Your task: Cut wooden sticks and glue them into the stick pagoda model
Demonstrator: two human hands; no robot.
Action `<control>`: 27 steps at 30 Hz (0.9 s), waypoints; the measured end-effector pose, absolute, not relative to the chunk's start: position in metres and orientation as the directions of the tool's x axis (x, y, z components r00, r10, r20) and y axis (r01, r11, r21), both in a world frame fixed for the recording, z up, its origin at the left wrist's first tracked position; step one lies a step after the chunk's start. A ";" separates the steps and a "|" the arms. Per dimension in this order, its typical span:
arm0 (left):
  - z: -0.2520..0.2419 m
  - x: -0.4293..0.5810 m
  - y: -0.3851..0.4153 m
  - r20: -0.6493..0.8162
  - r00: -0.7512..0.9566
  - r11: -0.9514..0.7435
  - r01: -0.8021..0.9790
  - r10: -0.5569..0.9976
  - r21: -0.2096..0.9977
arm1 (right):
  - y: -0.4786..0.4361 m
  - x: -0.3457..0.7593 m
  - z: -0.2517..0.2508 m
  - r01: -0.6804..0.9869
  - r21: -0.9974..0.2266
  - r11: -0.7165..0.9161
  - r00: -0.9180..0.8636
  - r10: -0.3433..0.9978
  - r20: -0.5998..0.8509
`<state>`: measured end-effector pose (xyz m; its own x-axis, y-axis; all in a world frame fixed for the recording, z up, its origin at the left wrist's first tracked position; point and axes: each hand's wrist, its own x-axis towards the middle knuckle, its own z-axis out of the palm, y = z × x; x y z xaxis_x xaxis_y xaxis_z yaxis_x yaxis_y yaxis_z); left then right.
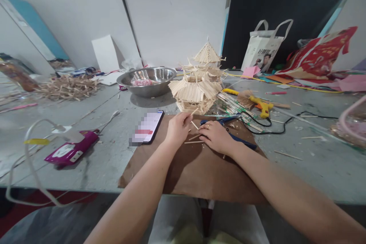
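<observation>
Scuffed table (108, 164), slim sticks (193, 142), tiered pagoda (197, 88)

On the left of the grey table (108, 167), a white plug (70, 134) sits in a purple power strip (71, 150), with a bottle (17, 73) farther back. A steel bowl (143, 90) stands before a white panel (174, 23); rightward, a white tote bag (254, 47) stands beside a red bag (317, 59)

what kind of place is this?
Probably a craft or model-making workspace, going by the pagoda-like stick model, the yellow glue gun to the right of it, and the loose thin sticks lying in front of it.
</observation>
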<state>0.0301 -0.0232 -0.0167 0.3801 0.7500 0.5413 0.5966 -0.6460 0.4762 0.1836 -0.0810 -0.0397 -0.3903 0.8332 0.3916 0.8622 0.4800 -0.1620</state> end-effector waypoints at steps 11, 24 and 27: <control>-0.017 0.031 -0.028 0.506 0.363 -0.619 0.545 0.782 0.565 | -0.094 0.167 -0.029 0.866 0.052 0.497 -0.492 0.832 0.256; -0.017 0.036 -0.028 0.377 0.361 -0.493 0.315 0.853 0.811 | -0.102 0.168 -0.021 0.867 0.029 0.497 -0.498 0.862 0.093; -0.016 0.037 -0.029 0.270 0.362 -0.352 0.183 0.892 0.918 | -0.104 0.173 -0.021 0.884 -0.094 0.459 -0.452 0.888 0.080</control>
<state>0.0365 -0.0290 -0.0159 0.3615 0.8923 0.2702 0.1834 -0.3522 0.9178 0.1731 -0.1040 -0.0206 -0.4525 0.8882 0.0803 0.8836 0.4587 -0.0939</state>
